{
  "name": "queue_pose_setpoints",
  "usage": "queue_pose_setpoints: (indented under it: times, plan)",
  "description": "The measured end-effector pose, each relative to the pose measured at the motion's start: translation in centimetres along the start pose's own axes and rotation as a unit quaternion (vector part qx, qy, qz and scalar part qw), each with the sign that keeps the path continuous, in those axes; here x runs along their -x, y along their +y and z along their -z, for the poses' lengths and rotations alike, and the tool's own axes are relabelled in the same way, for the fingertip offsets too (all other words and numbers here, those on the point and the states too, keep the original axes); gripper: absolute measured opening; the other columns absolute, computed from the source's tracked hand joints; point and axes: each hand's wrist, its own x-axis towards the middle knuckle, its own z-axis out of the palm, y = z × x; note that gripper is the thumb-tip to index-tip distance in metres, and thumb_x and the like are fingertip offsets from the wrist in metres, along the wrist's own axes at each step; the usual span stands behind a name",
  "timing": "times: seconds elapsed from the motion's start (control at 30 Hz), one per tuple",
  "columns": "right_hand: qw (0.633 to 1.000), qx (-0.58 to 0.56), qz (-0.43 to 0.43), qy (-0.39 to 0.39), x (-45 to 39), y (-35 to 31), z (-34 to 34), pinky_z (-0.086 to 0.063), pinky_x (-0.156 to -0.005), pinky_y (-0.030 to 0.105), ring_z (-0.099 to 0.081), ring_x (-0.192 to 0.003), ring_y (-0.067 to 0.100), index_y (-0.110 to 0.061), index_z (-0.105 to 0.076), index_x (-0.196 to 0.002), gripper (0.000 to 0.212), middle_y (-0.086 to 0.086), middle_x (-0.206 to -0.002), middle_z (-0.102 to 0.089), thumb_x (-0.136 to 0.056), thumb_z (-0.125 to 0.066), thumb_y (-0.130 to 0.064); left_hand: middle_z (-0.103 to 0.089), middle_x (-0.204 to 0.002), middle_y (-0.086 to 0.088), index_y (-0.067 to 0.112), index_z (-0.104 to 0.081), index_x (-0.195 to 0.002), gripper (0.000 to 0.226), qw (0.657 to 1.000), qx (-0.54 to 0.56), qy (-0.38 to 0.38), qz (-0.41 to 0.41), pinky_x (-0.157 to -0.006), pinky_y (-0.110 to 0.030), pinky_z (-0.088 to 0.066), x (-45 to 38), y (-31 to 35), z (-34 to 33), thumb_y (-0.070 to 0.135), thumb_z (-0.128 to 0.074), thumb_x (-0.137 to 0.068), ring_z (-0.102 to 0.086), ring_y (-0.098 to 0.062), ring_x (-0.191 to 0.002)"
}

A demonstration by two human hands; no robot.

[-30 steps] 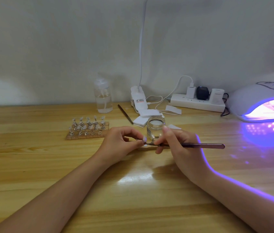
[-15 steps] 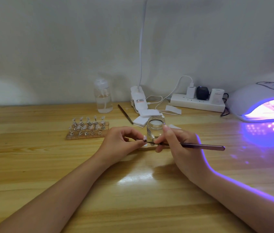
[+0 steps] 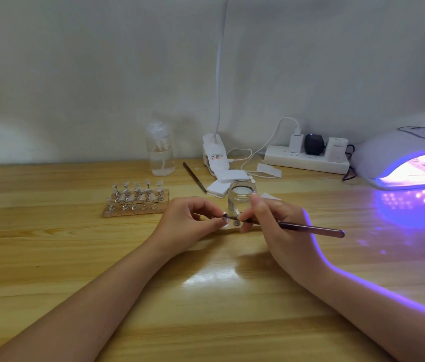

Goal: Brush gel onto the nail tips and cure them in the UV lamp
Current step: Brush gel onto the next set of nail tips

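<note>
Almost nothing had moved since the earlier frames: both hands kept their places at mid-table, and only the brush's tip seemed to have edged a little along the tip being painted. The left hand (image 3: 193, 220) pinched a small nail tip (image 3: 223, 215) on its stand between thumb and fingertips, holding it just in front of the open gel jar (image 3: 241, 197). The right hand (image 3: 271, 220) gripped the gel brush (image 3: 310, 228) near its ferrule, fingers curled round it, bristles touching the tip. A wooden strip under the hands (mostly hidden) seemed to be the holder for this set.

The step in hand looked like coating, and it probably wanted short light strokes with the left wrist braced on the wooden table (image 3: 206, 309), so the tip did not wobble. Too much gel would likely pool at the edges.

A rack of waiting nail tips (image 3: 135, 199) stood to the left, well apart from the glowing UV lamp (image 3: 402, 163) at far right, where another batch appeared to lie inside.
</note>
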Motion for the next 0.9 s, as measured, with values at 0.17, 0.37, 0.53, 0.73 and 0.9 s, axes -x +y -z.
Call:
queue_pose_setpoints:
  times: [0.17, 0.37, 0.53, 0.73, 0.9]
  plan:
    - [0.999, -0.045, -0.008, 0.017, 0.16, 0.04, 0.02, -0.045, -0.07, 0.009, -0.059, -0.051, 0.009, -0.013, -0.068, -0.059, 0.041, 0.005, -0.05, -0.062, -0.084, -0.046, -0.037, -0.062, -0.056, 0.014, 0.024, -0.067, -0.062, 0.019, 1.0, 0.003, 0.003, -0.005, -0.052, -0.008, -0.038, 0.03, -0.03, 0.03, 0.01, -0.077, -0.07, -0.049, 0.003, -0.051]
    - [0.999, -0.011, -0.016, 0.027, -0.24, -0.06, 0.0, -0.046, -0.067, 0.011, -0.063, -0.062, 0.005, -0.014, -0.068, -0.069, 0.037, 0.001, -0.062, -0.067, -0.087, -0.044, -0.036, -0.064, -0.056, 0.015, 0.024, -0.067, -0.063, 0.016, 1.0, 0.006, -0.002, -0.001, -0.052, -0.009, -0.04, 0.09, -0.13, 0.13, 0.014, -0.077, -0.07, -0.051, 0.0, -0.054]
    - [0.999, -0.043, -0.02, 0.006, -0.05, -0.19, -0.11, -0.044, -0.065, 0.006, -0.063, -0.058, 0.005, -0.008, -0.069, -0.066, 0.041, 0.002, -0.055, -0.065, -0.083, -0.045, -0.038, -0.064, -0.056, 0.016, 0.025, -0.067, -0.063, 0.02, 1.0, 0.009, -0.002, 0.005, -0.053, -0.011, -0.04, -0.04, -0.21, 0.1, 0.009, -0.077, -0.07, -0.051, -0.004, -0.056]
    - [0.998, -0.06, -0.02, -0.019, 0.18, -0.29, -0.01, -0.046, -0.066, 0.016, -0.061, -0.056, 0.012, -0.008, -0.069, -0.061, 0.043, 0.007, -0.051, -0.063, -0.087, -0.046, -0.033, -0.067, -0.061, 0.014, 0.027, -0.068, -0.062, 0.018, 1.0, 0.017, 0.009, -0.006, -0.06, -0.012, -0.044, 0.1, -0.04, 0.16, 0.013, -0.077, -0.07, -0.058, 0.003, -0.059]
    - [0.997, -0.072, -0.006, 0.04, -0.09, -0.37, 0.11, -0.049, -0.067, 0.021, -0.062, -0.058, 0.013, -0.016, -0.067, -0.062, 0.038, 0.005, -0.055, -0.064, -0.088, -0.044, -0.031, -0.071, -0.075, 0.017, 0.032, -0.072, -0.06, 0.022, 0.999, 0.028, 0.014, -0.018, -0.082, -0.036, -0.05, 0.2, 0.19, 0.27, 0.012, -0.078, -0.066, -0.065, -0.002, -0.078]
